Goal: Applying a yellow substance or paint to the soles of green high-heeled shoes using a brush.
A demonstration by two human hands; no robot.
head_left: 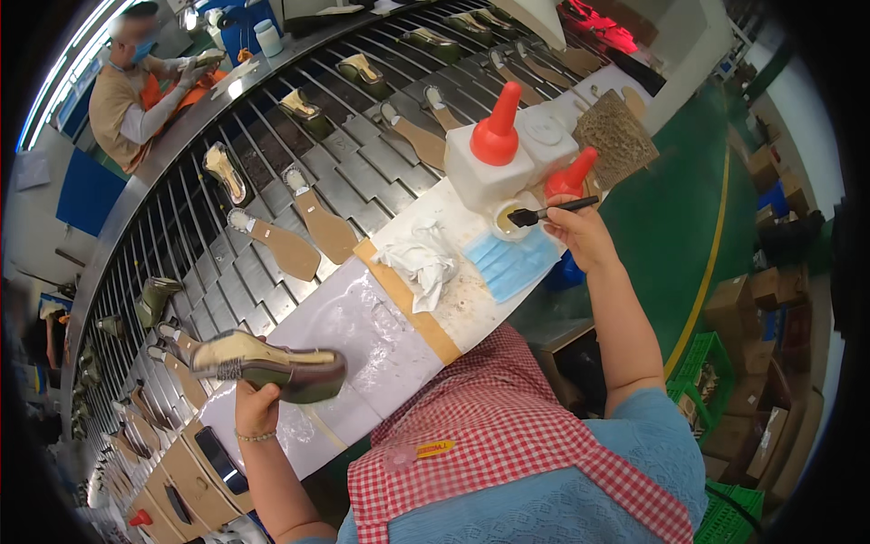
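My left hand [256, 410] is closed around a dark green shoe upper on a last [308, 374], its pale underside turned up. The shoe is above the plastic-covered part of a white work board [381, 349]. On the right, my right hand [584, 238] grips a black-handled brush [553, 211] between thumb and fingers. The dark bristles are at the mouth of a small white cup [509, 223] with yellowish liquid inside. Beside the cup lie a blue face mask [512, 265] and a crumpled white cloth [421, 258].
White bottles with red nozzle caps [495, 136] stand behind the cup, near a rough brown block [612, 136]. A slatted metal conveyor [362, 172] curves past, carrying lasted shoes and tan soles [290, 247]. A phone [220, 458] lies at lower left. A co-worker [136, 95] handles a shoe across the conveyor.
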